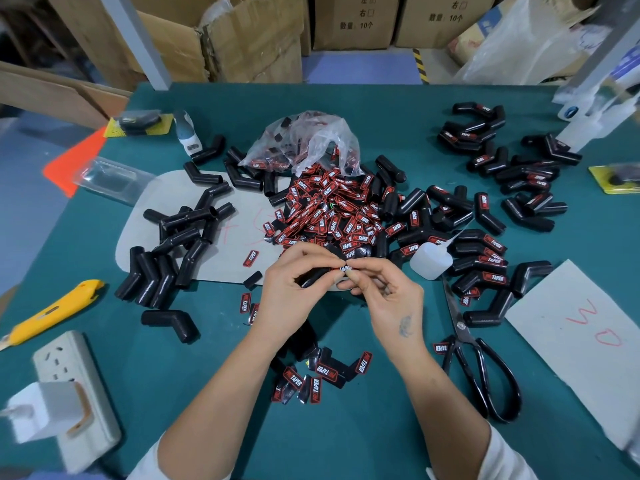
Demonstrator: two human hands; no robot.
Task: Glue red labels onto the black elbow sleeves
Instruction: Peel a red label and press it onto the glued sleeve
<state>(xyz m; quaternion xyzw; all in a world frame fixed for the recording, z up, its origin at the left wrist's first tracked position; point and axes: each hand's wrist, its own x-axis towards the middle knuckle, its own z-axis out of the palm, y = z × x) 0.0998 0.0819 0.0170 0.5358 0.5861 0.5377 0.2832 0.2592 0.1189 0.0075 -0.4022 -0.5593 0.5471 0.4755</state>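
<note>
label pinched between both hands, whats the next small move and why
Probably press the label flat onto the black sleeve held in the left hand: the right hand pinches it right at the sleeve, and the glue bottle lies set aside.

Red-and-black labels [329,209], black sleeves [180,233], teal table [346,427], yellow knife [52,311].

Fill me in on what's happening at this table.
A person is sticking red labels onto black elbow sleeves. The left hand holds one sleeve while the right hand pinches a label against it. A heap of loose labels lies just beyond the hands, beside a glue bottle. Unlabelled sleeves lie to the left, and labelled ones to the right.
</note>
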